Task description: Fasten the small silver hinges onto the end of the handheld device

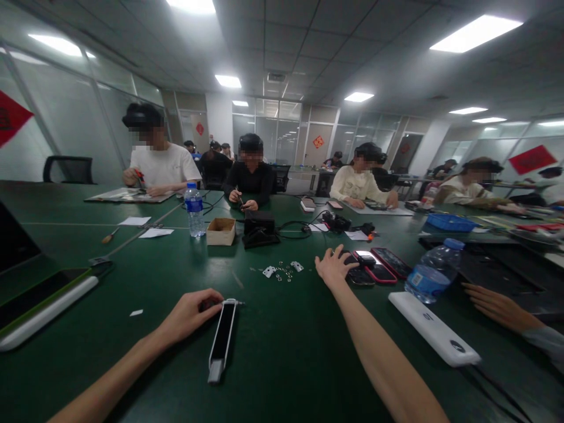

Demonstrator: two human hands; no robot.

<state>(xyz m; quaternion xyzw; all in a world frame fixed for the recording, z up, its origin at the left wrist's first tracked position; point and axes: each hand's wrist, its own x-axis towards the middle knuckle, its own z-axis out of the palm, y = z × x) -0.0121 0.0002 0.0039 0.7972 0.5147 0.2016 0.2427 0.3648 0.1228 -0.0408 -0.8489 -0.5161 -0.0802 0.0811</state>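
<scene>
My forearms come in from the bottom edge over the green table [282,382], with open green between my hands. Left hand [189,314]: fingers [207,302] curled shut on the top end of one white-and-black tool [222,338], lower middle of the frame. Right hand [332,267]: fingers spread wide, tips at the near edge of the closest of 3 phones [379,271]. Between and above my hands: 2 metal plates [268,271], with small nuts [284,271] too tiny to count. Right of the right hand: 1 white power bank [434,329].
</scene>
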